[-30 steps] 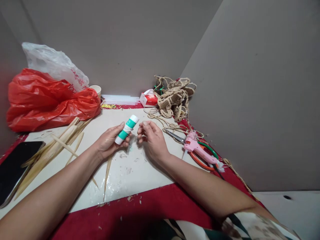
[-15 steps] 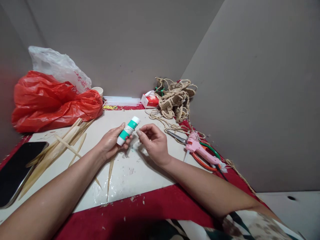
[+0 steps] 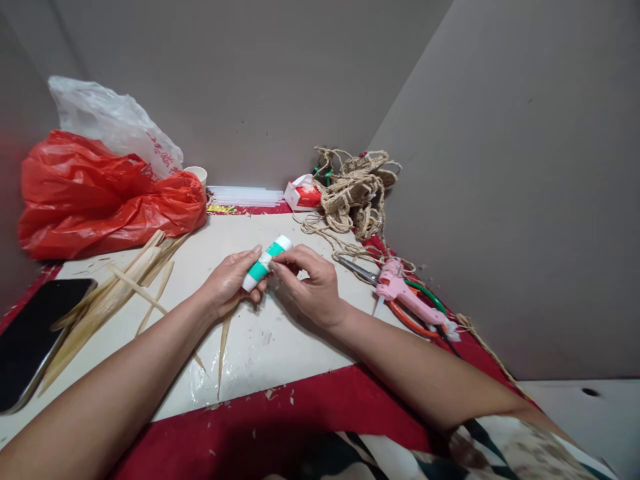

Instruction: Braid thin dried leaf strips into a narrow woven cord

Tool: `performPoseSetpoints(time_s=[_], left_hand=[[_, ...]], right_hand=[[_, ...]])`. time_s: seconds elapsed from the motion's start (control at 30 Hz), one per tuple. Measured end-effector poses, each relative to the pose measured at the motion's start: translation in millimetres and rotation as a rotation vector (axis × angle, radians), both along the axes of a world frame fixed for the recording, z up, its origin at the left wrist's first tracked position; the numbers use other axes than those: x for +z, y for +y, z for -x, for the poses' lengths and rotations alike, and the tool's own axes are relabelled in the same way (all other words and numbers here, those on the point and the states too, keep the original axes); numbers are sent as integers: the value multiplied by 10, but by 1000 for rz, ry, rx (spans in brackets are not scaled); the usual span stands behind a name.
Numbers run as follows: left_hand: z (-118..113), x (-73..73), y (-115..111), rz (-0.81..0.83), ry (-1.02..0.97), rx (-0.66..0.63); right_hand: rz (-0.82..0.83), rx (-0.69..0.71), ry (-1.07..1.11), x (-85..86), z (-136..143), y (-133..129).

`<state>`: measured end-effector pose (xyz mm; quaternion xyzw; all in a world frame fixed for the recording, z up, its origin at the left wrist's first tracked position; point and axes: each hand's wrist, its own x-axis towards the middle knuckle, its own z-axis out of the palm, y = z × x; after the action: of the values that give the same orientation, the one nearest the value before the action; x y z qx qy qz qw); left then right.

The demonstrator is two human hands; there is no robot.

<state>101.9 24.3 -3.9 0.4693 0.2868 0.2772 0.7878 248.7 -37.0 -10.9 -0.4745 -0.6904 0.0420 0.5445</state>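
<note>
A white glue stick (image 3: 259,270) with a green label lies tilted in my left hand (image 3: 230,279), thumb on one side and fingers curled beneath. My right hand (image 3: 316,288) is closed in a pinch, thumb and forefinger tips against the middle of the label. Whether something small sits between those fingertips cannot be made out. Below my left hand, a narrow dried leaf strip (image 3: 223,347) rests on the white board (image 3: 280,360). More dried leaf strips (image 3: 120,297) lie left of my left forearm.
A black phone (image 3: 37,340) lies at the left, with a red plastic bag (image 3: 100,207) behind. Clear glue sticks (image 3: 245,196), a small red-and-white box (image 3: 304,195) and coiled straw rope (image 3: 355,193) line the back. Scissors (image 3: 357,269) and a pink glue gun (image 3: 407,299) lie right.
My right hand's fingertips have come onto the glue stick's label, where they were just beside it. The glue stick has tilted slightly flatter and shifted a little right in my left hand.
</note>
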Motion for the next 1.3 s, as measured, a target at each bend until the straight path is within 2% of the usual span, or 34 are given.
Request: performPoseSetpoints(time_s=[0.3, 0.67, 0.83, 0.97, 1.07, 1.17, 1.3], left_hand=[[2, 24, 32, 139, -147, 9], [19, 29, 24, 115, -158, -14], [2, 0, 17, 127, -167, 13], [15, -11, 58, 120, -155, 103], [32, 6, 92, 121, -164, 149], [38, 27, 101, 160, -154, 147], [32, 50, 87, 221, -163, 148]], right_hand=[[44, -34, -29, 0, -16, -12], [140, 29, 139, -18, -12, -10], [72, 56, 50, 7, 13, -52], [-12, 118, 18, 45, 49, -112], [-21, 80, 111, 31, 41, -121], [45, 13, 228, -7, 9, -85], [139, 10, 322, -39, -15, -7]])
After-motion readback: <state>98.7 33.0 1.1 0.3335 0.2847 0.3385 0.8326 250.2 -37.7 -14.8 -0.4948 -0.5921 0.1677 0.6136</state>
